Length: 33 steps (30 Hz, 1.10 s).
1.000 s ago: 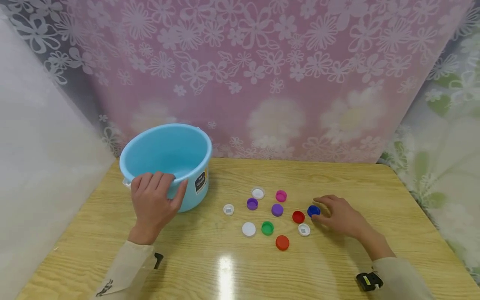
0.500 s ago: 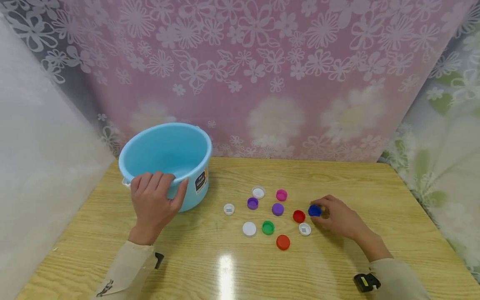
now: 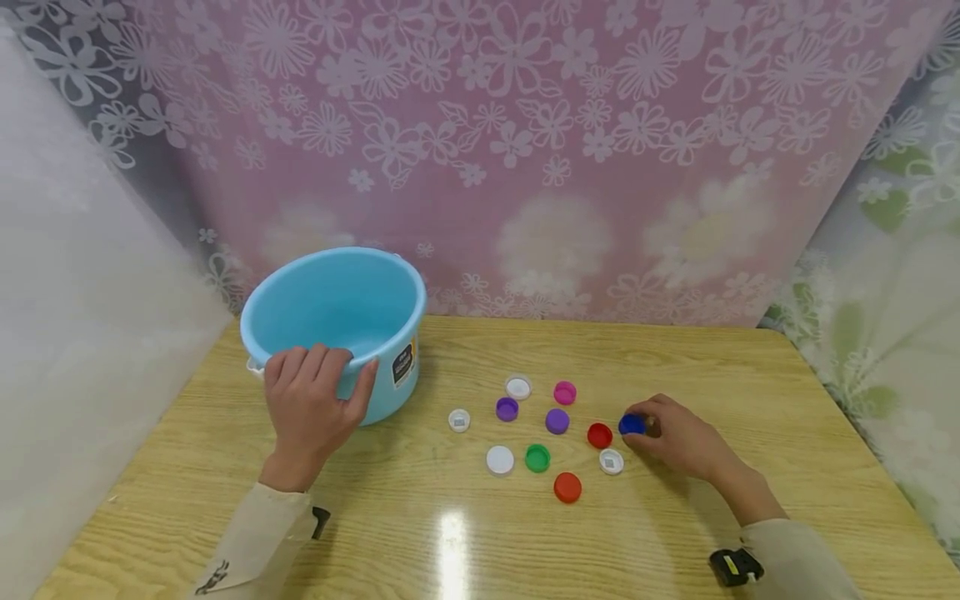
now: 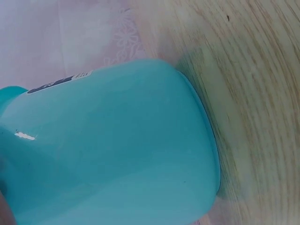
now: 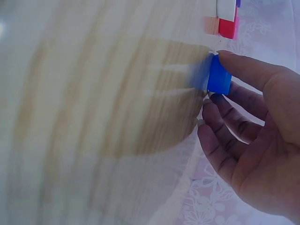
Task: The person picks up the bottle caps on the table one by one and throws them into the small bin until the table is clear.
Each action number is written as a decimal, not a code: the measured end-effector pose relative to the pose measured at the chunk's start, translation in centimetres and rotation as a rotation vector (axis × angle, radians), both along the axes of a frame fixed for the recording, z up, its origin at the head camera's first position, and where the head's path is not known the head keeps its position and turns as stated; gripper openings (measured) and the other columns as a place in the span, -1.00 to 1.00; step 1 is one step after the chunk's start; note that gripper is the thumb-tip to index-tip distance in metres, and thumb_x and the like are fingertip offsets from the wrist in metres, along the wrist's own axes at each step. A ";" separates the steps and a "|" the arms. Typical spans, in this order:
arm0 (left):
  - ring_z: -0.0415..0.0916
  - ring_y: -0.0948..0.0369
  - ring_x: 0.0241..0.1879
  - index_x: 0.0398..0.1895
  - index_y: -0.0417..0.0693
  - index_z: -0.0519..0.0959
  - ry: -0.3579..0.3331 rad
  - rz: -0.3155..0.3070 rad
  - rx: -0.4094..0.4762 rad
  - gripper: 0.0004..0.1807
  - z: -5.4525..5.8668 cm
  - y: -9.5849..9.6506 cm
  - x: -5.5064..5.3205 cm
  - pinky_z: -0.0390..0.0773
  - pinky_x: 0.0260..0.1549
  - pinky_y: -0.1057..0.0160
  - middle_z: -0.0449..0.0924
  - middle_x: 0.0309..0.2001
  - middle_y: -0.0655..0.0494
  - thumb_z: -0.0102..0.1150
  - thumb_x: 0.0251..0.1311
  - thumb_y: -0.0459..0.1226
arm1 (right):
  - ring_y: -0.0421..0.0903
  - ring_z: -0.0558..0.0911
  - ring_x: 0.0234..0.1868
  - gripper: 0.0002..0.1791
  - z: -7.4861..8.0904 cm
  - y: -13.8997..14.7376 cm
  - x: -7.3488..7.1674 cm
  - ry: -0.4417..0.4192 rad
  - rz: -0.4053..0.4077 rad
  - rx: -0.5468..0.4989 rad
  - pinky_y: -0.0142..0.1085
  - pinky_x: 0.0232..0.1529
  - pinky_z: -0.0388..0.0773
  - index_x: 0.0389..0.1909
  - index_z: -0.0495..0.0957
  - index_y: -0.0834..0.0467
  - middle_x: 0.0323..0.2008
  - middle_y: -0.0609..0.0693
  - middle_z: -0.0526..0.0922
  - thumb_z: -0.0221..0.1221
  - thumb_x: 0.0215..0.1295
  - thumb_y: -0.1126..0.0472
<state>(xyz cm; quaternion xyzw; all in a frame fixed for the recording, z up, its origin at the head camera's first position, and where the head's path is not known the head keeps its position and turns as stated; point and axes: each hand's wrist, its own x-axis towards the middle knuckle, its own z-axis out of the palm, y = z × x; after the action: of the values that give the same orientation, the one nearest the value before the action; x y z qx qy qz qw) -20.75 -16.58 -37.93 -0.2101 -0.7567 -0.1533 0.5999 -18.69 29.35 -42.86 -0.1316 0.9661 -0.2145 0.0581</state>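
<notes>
A light blue bucket (image 3: 386, 396) stands at the table's left. My left hand (image 3: 309, 408) grips its near rim, fingers hooked over into the bucket and thumb along the outside. In the left wrist view the bucket's side wall (image 4: 126, 136) fills most of the picture. At the right, my right hand (image 3: 678, 437) pinches a blue bottle cap (image 3: 632, 425) between thumb and fingers. The right wrist view shows the blue cap (image 5: 219, 75) edge-on at the tabletop, thumb on one side and fingertips on the other. Left of it lie a red cap (image 3: 599, 435) and a white cap (image 3: 611, 461).
More caps lie mid-table: a pink cap (image 3: 565, 392), a green cap (image 3: 537, 457), an orange-red cap (image 3: 567, 487), and several white and purple ones. The wooden table (image 3: 375, 533) ends at a pink floral curtain (image 3: 540, 167) behind, with pale curtains at both sides.
My right thumb and fingers have closed in on the blue cap from a wider spread. The left hand still grips the bucket rim, and the other caps lie as before.
</notes>
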 end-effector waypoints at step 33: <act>0.22 -0.03 -0.61 -0.59 -0.14 0.41 -0.029 0.002 -0.024 -0.59 0.1 -0.3 0.1 0.22 -0.39 -0.05 0.29 -0.66 0.00 0.07 0.20 0.00 | -0.07 0.57 -0.28 -0.43 6.6 -10.1 -4.1 0.295 -0.022 -0.200 -0.22 -0.39 0.49 0.23 0.46 0.13 -0.08 0.06 0.59 0.13 0.31 -0.11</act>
<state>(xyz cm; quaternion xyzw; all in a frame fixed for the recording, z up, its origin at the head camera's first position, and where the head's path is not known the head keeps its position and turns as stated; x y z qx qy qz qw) -20.67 -16.84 -37.87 -0.2144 -0.7674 -0.1465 0.5862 -22.80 19.24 -36.29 -0.1563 0.9393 -0.2887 -0.1001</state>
